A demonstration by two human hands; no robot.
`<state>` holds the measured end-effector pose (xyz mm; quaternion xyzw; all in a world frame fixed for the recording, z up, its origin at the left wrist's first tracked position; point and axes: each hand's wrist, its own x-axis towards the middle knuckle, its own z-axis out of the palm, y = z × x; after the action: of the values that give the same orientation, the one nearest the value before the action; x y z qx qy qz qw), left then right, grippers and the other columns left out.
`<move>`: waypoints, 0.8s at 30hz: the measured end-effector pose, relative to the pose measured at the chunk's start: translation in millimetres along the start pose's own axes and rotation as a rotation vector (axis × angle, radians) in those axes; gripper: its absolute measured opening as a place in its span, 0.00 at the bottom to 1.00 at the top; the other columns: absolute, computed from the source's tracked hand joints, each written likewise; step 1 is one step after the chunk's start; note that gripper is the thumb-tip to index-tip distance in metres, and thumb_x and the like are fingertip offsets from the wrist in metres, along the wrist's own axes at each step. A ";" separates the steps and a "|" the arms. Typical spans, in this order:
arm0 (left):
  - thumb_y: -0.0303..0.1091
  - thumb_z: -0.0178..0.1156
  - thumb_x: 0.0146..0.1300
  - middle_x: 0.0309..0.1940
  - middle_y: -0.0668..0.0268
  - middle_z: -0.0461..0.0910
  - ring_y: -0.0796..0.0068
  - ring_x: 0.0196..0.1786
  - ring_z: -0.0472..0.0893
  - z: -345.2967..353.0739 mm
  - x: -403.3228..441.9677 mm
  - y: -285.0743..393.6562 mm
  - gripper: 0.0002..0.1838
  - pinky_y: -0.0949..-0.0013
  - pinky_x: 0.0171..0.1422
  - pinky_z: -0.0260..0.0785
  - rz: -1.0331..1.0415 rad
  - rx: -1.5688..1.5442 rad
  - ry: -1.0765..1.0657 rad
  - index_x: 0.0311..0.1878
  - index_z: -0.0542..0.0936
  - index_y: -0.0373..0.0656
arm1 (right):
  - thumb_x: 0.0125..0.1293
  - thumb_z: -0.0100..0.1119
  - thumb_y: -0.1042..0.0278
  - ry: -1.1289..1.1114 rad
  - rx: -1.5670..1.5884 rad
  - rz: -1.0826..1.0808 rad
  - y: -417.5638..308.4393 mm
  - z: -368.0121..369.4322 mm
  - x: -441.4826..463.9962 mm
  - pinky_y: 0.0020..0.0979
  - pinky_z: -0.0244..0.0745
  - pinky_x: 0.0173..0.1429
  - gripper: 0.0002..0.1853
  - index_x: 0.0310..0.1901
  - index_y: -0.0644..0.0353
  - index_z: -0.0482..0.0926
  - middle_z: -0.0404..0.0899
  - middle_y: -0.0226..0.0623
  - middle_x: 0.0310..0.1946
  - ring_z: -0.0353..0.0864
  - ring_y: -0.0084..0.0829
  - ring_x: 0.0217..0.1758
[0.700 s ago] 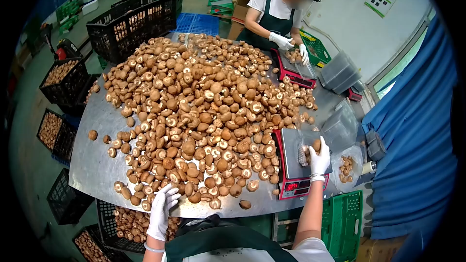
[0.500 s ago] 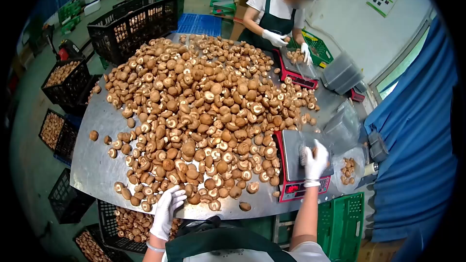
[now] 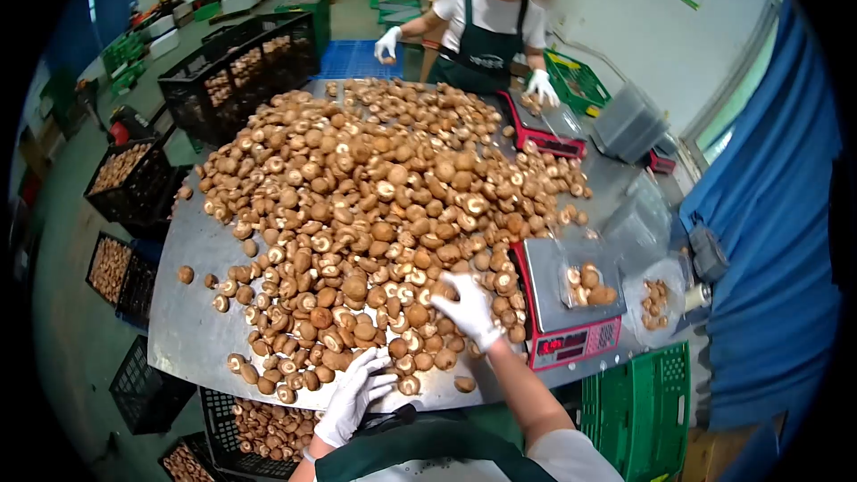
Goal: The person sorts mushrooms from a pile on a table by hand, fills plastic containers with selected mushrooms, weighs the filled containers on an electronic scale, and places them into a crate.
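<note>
Left of the scale [image 3: 578,344], the right hand [image 3: 466,303] touched mushrooms [image 3: 382,230], grasp unclear to me; the left hand [image 3: 355,395] lay unclenched. Light pinching seemed wisest.

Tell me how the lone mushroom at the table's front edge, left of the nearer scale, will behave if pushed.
The lone mushroom would probably roll, given its rounded cap on the metal table. Lying near the front edge, it could fall if pushed that way. It's likely light, being small beside the right hand.
</note>
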<state>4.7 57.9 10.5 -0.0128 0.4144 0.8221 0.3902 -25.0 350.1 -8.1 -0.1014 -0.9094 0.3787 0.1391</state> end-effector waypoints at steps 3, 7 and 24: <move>0.53 0.51 0.70 0.69 0.53 0.60 0.56 0.61 0.73 -7.9 8.8 -11.1 0.37 0.57 0.63 0.70 -0.069 -0.097 0.075 0.72 0.53 0.41 | 0.62 0.63 0.52 -0.442 0.174 -0.238 -41.1 -4.5 -8.3 0.38 0.67 0.65 0.27 0.56 0.62 0.76 0.74 0.48 0.57 0.72 0.44 0.61; 0.48 0.47 0.73 0.64 0.55 0.69 0.60 0.62 0.73 -41.1 33.8 -21.3 0.26 0.62 0.62 0.71 -0.121 -0.329 0.024 0.65 0.67 0.40 | 0.57 0.66 0.57 0.099 -0.055 -0.120 -0.1 16.7 54.9 0.40 0.66 0.64 0.26 0.54 0.64 0.77 0.76 0.50 0.53 0.73 0.47 0.58; 0.68 0.34 0.68 0.64 0.53 0.68 0.59 0.64 0.71 -31.8 -23.5 16.3 0.43 0.55 0.70 0.62 -0.268 -0.158 -0.140 0.69 0.61 0.37 | 0.59 0.64 0.61 -0.263 0.222 -0.212 -84.4 26.0 -26.9 0.33 0.74 0.55 0.20 0.52 0.59 0.79 0.81 0.43 0.45 0.80 0.39 0.51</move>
<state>0.8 15.4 8.6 -0.0413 0.3150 0.7915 0.5221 -15.0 266.7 30.1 0.0609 -0.8780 0.4698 0.0685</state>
